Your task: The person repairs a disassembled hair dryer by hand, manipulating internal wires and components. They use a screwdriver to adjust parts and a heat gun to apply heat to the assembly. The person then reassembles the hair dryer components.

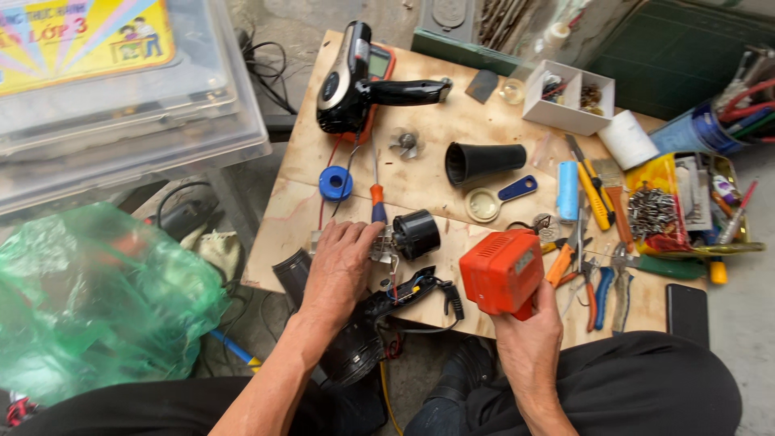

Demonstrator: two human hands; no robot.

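Observation:
My left hand rests palm down on an opened black hair dryer body at the front edge of the plywood board, fingers on a small metal part beside a black cylindrical motor housing. A red-handled screwdriver lies just beyond my fingers. My right hand grips the handle of an orange soldering gun, held above the board's front edge. A whole black hair dryer lies at the far side, with a black nozzle and a small fan impeller between.
A blue solder spool, pliers and cutters, a yellow tray of small parts, a white parts box and a phone crowd the right side. A green plastic bag and clear storage boxes stand left.

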